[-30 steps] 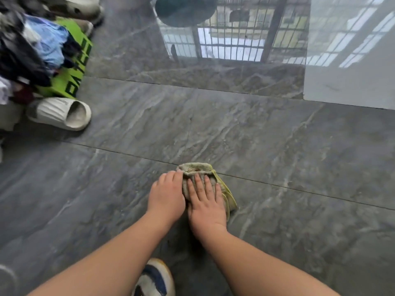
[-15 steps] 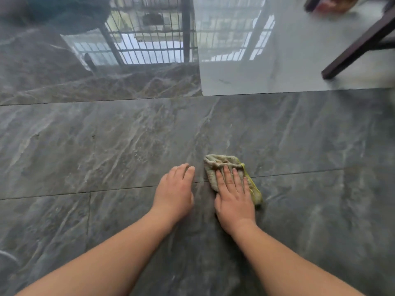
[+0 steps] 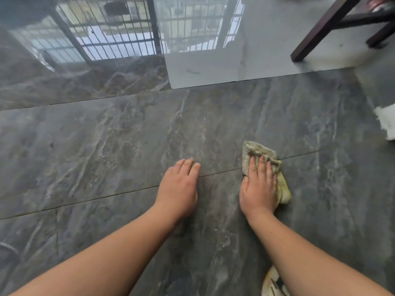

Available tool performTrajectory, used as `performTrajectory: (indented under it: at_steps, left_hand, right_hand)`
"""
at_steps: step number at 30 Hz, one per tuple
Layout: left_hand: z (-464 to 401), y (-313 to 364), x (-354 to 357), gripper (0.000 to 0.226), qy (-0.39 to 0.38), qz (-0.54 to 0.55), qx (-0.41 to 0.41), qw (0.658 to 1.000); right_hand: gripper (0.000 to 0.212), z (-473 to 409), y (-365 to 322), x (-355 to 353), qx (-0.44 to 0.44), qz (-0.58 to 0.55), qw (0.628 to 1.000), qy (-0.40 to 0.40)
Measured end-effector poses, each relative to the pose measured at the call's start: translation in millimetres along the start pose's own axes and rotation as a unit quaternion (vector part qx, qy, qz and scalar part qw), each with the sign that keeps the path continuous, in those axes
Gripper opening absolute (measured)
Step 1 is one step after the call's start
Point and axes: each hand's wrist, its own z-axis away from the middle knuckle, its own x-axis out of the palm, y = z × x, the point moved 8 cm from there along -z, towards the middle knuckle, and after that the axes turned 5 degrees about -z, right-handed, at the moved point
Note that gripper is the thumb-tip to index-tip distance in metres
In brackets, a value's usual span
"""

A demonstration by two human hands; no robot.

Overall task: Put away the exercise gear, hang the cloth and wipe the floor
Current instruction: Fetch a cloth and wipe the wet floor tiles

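A folded, dirty yellow-green cloth (image 3: 259,151) lies on the dark grey marbled floor (image 3: 111,146). My right hand (image 3: 259,186) presses flat on top of it, fingers spread over the cloth, whose far end and right edge stick out from under the hand. My left hand (image 3: 178,188) rests palm down on the bare floor a short way to the left of the cloth, holding nothing, fingers together.
Dark wooden furniture legs (image 3: 320,28) stand at the top right on a lighter tile (image 3: 245,65). A white object (image 3: 386,120) lies at the right edge. My shoe (image 3: 272,283) shows at the bottom. The glossy floor reflects a window grille (image 3: 119,33).
My right hand has slid the cloth to the right across the floor, away from my left hand. The view has swung right; the shoes and clothes pile at left are out of sight.
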Motion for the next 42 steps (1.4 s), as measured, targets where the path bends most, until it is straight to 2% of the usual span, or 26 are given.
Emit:
performTrajectory:
  at_steps: [4,7,11,14,17,24,29,34,38,42]
  left_hand:
    - [23.2,-46.6,-23.1,0.063,0.006,0.011,-0.069,0.998]
    - [64.0,-77.2,-50.8,0.064,0.003,0.001,-0.133,0.991]
    - [134.0,-96.5,-89.2,0.067,-0.054,-0.022,-0.192,0.980]
    - [175.1,-89.4,-126.5,0.069,-0.099,-0.036,-0.213,0.971]
    - [197.6,-72.7,-169.8,0.068,-0.095,-0.016,-0.235,0.967]
    - [233.8,3.1,-373.6,0.068,-0.047,0.010,-0.246,0.968]
    - [241.4,58.2,-545.6,0.068,0.012,0.006,-0.194,0.981]
    - [249.5,113.4,-680.5,0.065,0.071,0.018,-0.127,0.989]
    - [259.4,179.8,-763.1,0.064,0.100,0.002,-0.010,0.995]
    - [285.9,253.0,-814.0,0.062,0.096,-0.002,0.101,0.990]
  right_hand:
    - [0.063,11.5,-80.9,13.2,-0.098,-0.032,0.994,-0.027]
    - [0.062,28.5,-130.0,20.9,-0.138,-0.062,0.984,-0.097]
    - [0.060,61.5,-173.7,-9.3,-0.213,-0.131,0.955,-0.159]
    - [0.059,86.7,-193.3,-68.4,-0.232,-0.163,0.942,-0.177]
    - [0.060,111.2,-202.8,-129.3,-0.231,-0.195,0.932,-0.199]
    - [0.060,162.8,-217.1,-358.0,-0.264,-0.197,0.923,-0.199]
    - [0.058,182.7,-226.3,-546.3,-0.284,-0.176,0.929,-0.157]
    - [0.057,206.8,-213.6,-702.5,-0.261,-0.180,0.947,-0.050]
    - [0.058,260.6,-189.5,-804.3,-0.211,-0.178,0.960,0.054]
    - [0.057,335.7,-136.6,-871.8,-0.113,-0.215,0.958,0.152]
